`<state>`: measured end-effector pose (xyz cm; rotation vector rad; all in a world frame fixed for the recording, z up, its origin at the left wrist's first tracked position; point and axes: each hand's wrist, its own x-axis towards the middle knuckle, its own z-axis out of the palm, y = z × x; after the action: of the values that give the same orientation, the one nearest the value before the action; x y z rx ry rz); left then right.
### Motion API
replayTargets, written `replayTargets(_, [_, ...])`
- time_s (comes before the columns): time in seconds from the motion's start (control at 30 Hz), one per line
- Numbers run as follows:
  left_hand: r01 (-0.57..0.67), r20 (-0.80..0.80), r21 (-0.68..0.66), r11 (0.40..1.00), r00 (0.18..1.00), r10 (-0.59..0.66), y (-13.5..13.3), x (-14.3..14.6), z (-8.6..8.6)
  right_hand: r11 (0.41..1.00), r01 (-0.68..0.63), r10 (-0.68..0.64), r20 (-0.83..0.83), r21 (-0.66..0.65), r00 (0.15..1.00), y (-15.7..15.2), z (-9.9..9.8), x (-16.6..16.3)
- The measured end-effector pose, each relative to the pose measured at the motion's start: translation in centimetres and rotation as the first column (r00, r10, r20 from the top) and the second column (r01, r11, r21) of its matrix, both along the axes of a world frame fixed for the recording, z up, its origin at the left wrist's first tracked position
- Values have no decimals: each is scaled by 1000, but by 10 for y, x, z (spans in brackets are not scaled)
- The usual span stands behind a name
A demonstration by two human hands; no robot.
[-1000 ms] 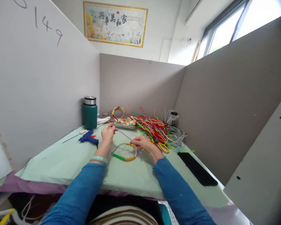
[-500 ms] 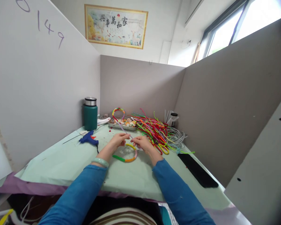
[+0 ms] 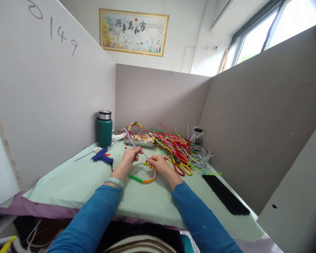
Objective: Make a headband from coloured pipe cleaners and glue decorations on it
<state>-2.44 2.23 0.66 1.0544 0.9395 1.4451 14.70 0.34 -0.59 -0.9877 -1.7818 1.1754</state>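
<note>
A lilac pipe cleaner (image 3: pixel 130 138) is stretched between my two hands above the table. My left hand (image 3: pixel 132 155) pinches it partway along, and its free end sticks up toward the back left. Closer to its other end, my right hand (image 3: pixel 157 163) grips it between thumb and fingers. Below them lies a ring (image 3: pixel 148 181) wrapped in green, orange, pink and yellow, with a bare thin stretch at its upper left. My right hand hides part of the ring's right side.
Left stand a blue glue gun (image 3: pixel 102 155) and a green bottle (image 3: pixel 104 130). Behind my hands, a metal tray (image 3: pixel 139 143) holds small pieces, with a finished-looking colourful ring (image 3: pixel 135 129) there. Right are heaped pipe cleaners (image 3: pixel 173 147), coiled grey wire (image 3: pixel 201 154) and a black strip (image 3: pixel 225 195).
The pipe cleaner's free end now points higher and further left. My hands have shifted only slightly, still pinching it. The whole view has moved a little right and down.
</note>
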Motion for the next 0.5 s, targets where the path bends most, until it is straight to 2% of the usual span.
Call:
replayTargets(0.1, [-10,91,-82,997,996,18,2,-5,2,998,18,-18,3,68,1000,-5,5,-6])
replayTargets(0.23, [62,123,-165,984,991,-41,-1,-4,4,998,42,-41,-3,41,999,-7,6,-7])
replayTargets(0.3, [117,58,-172,978,992,-109,-4,1,3,994,93,-93,-12,64,996,-5,4,-5])
replayTargets(0.37, [173,-73,-144,974,980,-185,-9,6,2,985,137,-138,4,104,990,-3,2,-4])
replayTargets(0.43, [176,-190,-96,980,963,-192,-12,10,1,981,147,-153,36,128,988,-3,0,-5])
replayTargets(0.5, [134,-233,-67,989,962,-146,-13,11,1,981,135,-143,57,137,988,-5,0,-6])
